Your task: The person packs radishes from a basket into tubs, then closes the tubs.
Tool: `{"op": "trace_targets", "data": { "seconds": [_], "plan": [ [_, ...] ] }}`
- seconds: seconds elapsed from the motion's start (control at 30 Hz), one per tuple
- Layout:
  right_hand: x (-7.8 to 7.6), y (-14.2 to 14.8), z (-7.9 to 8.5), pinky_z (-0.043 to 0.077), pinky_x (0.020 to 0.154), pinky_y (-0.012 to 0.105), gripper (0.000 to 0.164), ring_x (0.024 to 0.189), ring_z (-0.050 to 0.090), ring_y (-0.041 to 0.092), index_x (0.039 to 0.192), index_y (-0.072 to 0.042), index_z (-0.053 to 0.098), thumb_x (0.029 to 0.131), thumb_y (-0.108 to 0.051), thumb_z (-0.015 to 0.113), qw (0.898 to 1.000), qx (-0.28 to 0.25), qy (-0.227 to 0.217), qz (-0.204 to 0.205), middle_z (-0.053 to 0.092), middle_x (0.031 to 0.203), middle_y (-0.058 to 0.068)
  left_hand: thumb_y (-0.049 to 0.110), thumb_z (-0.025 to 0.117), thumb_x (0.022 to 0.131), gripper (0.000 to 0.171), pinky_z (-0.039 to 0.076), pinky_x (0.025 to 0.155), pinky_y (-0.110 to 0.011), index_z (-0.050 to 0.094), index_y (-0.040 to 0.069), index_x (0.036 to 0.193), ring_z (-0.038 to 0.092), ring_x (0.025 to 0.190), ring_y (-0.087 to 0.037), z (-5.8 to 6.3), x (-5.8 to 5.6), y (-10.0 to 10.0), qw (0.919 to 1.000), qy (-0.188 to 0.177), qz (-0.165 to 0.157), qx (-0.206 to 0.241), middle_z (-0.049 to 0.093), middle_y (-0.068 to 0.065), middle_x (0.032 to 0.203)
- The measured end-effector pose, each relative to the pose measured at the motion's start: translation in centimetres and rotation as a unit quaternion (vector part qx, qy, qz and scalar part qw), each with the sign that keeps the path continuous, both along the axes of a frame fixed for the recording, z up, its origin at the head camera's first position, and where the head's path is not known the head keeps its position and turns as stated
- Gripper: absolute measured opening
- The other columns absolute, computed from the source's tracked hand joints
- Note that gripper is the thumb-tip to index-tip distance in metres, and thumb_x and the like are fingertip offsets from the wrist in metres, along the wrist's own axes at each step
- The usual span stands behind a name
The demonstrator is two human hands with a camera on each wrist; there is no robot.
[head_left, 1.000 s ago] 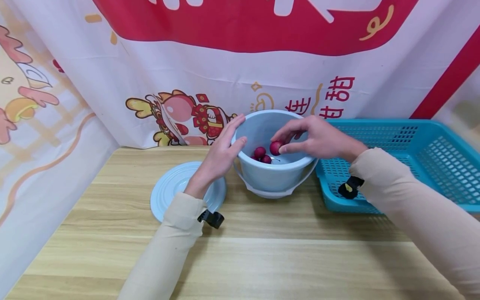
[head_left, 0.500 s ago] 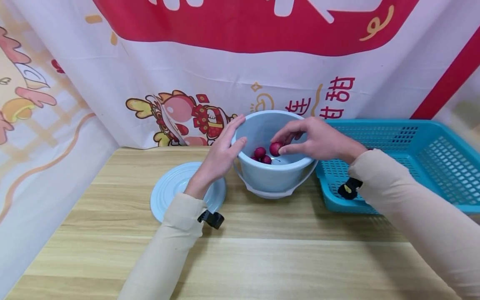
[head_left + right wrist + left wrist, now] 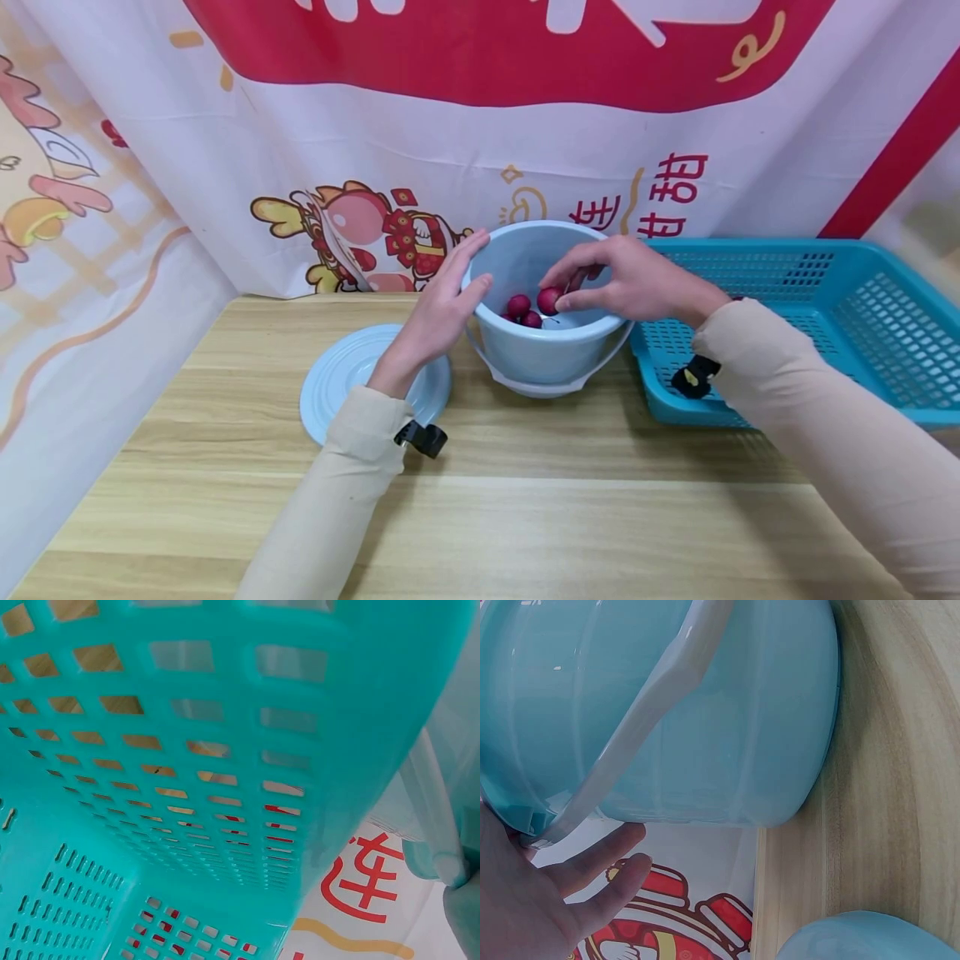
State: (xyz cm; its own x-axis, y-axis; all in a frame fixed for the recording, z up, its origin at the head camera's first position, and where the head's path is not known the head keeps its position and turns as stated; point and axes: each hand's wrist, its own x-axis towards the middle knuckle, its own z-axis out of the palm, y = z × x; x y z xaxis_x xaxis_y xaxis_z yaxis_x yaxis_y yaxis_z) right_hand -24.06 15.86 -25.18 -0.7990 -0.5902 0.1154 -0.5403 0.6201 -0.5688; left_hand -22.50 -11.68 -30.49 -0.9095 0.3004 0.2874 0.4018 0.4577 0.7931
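A light-blue bucket stands upright on the table. Inside it, my right hand pinches a small, round, dark-red fruit or radish between thumb and fingers; its exact kind I cannot tell. Several similar red ones lie on the bucket's floor beside it. My left hand rests against the left side of the bucket's rim with fingers straight. In the left wrist view, outstretched fingers lie along the bucket wall, near the white carry handle.
A blue lid lies flat to the bucket's left, partly under my left forearm. A teal perforated basket stands close on the right, under my right forearm. Behind the wooden table hangs a printed cloth.
Both hands stay almost still, the right one keeping its pinch on the red piece inside the bucket. The head view has shifted very slightly.
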Motion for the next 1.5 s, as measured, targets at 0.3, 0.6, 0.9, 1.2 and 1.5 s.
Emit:
{"op": "trace_targets", "data": {
  "seconds": [0.3, 0.6, 0.9, 1.2, 1.5],
  "plan": [
    [0.36, -0.21, 0.33, 0.056, 0.1, 0.052, 0.032, 0.106, 0.069, 0.02, 0.123, -0.024, 0.08, 0.091, -0.022, 0.084, 1.0, 0.0, -0.007, 0.006, 0.078, 0.12, 0.0, 0.035, 0.045, 0.109, 0.063, 0.027, 0.131, -0.06, 0.029, 0.023, 0.169, 0.022, 0.165, -0.021, -0.05, -0.02, -0.09, 1.0, 0.002, -0.001, 0.001, 0.021, 0.01, 0.178],
    [0.47, -0.07, 0.35, 0.056, 0.101, 0.055, 0.03, 0.105, 0.069, 0.02, 0.122, -0.024, 0.08, 0.092, -0.021, 0.083, 1.0, 0.001, -0.013, 0.004, 0.078, 0.12, 0.0, 0.036, 0.045, 0.109, 0.064, 0.027, 0.131, -0.061, 0.028, 0.022, 0.169, 0.021, 0.166, -0.021, -0.05, -0.04, 0.03, 1.0, 0.004, -0.001, -0.005, 0.02, 0.008, 0.179],
    [0.36, -0.06, 0.06, 0.057, 0.1, 0.052, 0.03, 0.104, 0.071, 0.019, 0.122, -0.023, 0.08, 0.093, -0.021, 0.083, 1.0, 0.004, -0.005, 0.009, 0.078, 0.121, 0.001, 0.035, 0.045, 0.109, 0.063, 0.027, 0.131, -0.061, 0.029, 0.023, 0.169, 0.021, 0.166, -0.021, -0.13, -0.08, 0.01, 1.0, 0.003, -0.002, -0.003, 0.02, 0.005, 0.179],
    [0.34, -0.16, 0.16, 0.056, 0.101, 0.055, 0.031, 0.107, 0.071, 0.021, 0.123, -0.022, 0.08, 0.092, -0.021, 0.083, 1.0, 0.007, -0.012, 0.002, 0.078, 0.121, 0.002, 0.036, 0.045, 0.109, 0.063, 0.027, 0.131, -0.061, 0.028, 0.024, 0.169, 0.02, 0.166, -0.022, -0.13, -0.15, -0.03, 1.0, 0.004, -0.001, -0.003, 0.02, 0.004, 0.179],
    [0.25, 0.07, 0.37, 0.058, 0.097, 0.049, 0.036, 0.106, 0.07, 0.02, 0.123, -0.025, 0.08, 0.088, -0.023, 0.087, 1.0, 0.001, -0.01, -0.007, 0.078, 0.121, -0.001, 0.036, 0.045, 0.109, 0.063, 0.026, 0.131, -0.061, 0.028, 0.026, 0.169, 0.019, 0.166, -0.02, -0.03, -0.03, -0.07, 1.0, 0.001, -0.001, -0.005, 0.019, 0.005, 0.179]
  ]
}}
